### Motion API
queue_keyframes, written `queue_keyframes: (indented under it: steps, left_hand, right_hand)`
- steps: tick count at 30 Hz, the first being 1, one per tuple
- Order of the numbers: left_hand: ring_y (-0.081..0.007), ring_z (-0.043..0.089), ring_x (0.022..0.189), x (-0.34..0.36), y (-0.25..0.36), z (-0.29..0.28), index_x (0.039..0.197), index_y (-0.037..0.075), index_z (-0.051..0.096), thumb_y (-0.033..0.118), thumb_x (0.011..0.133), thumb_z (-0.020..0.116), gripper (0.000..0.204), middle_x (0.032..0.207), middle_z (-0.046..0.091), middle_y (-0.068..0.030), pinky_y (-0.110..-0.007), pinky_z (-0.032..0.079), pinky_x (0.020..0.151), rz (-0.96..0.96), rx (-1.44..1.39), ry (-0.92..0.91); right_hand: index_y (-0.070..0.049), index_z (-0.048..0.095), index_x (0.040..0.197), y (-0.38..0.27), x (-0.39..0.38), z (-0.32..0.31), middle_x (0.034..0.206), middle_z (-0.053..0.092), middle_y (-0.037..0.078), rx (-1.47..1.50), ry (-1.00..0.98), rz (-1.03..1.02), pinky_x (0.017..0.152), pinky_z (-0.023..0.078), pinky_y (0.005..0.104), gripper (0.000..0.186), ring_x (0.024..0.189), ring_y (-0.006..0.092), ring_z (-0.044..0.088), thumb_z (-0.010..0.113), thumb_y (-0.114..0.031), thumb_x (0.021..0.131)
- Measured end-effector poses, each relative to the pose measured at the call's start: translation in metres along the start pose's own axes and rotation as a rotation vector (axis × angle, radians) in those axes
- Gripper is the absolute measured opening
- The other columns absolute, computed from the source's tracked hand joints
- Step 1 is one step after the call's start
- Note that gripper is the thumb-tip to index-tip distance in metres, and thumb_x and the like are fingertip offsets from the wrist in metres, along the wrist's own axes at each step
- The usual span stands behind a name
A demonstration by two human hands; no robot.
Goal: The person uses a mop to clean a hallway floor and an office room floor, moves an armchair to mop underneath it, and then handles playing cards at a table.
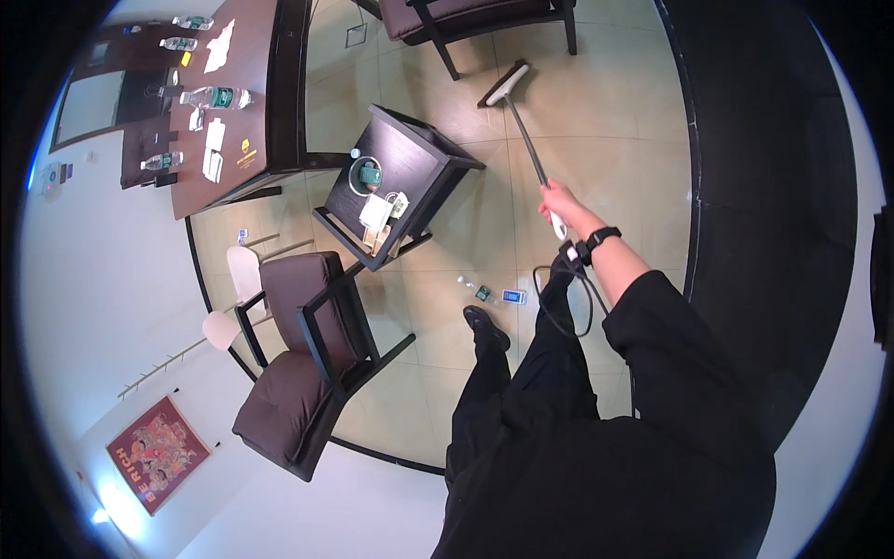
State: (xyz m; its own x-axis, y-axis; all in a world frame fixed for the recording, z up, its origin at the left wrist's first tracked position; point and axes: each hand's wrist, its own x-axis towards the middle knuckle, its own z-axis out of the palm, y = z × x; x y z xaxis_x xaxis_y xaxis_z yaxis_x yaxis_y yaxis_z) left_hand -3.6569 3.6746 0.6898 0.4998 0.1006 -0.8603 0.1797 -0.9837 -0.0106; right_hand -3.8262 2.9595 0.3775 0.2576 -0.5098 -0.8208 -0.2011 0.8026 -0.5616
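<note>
Reaching forward from the right, my right hand (559, 205) is closed around the white lower end of a broom (526, 135). Its grey pole runs away from me to a white head with a dark strip, which rests on the tiled floor (605, 177). A black band is on my right wrist, and a dark cable (565, 331) loops below it. Close to my feet, a clear plastic bottle (480, 291) lies on its side beside a small blue and white packet (514, 296). My left hand is out of view.
A black side table (410, 154) holds a round container and white items. Left of me stands a brown armchair (303, 373); another chair (456, 19) is at the far edge. A brown desk (251, 121) carries several bottles and papers. A black panel (764, 186) borders the right.
</note>
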Motion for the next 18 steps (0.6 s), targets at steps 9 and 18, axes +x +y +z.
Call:
queue_keyframes:
  steps: [9,18]
  left_hand:
    - [-0.0138,0.057,0.069,0.007,0.03,-0.011,0.091,-0.001,0.058,0.013,0.083,0.049,0.019,0.076,0.061,-0.0063,-0.027,0.047,0.061,0.055,-0.01,0.007]
    - [-0.0135,0.057,0.07,0.135,0.018,-0.074,0.094,-0.001,0.057,0.013,0.083,0.049,0.019,0.079,0.061,-0.0063,-0.027,0.046,0.061,0.298,0.14,-0.146]
  right_hand:
    - [-0.016,0.021,0.135,0.125,-0.064,-0.013,0.049,0.041,0.004,-0.125,0.067,0.165,0.03,0.035,0.0305,0.047,0.033,0.0151,0.04,0.036,-0.022,0.091]
    - [-0.02,0.029,0.133,0.237,-0.224,0.004,0.05,0.042,0.004,-0.294,0.175,0.282,0.034,0.036,0.0314,0.045,0.036,0.0158,0.04,0.038,-0.02,0.089]
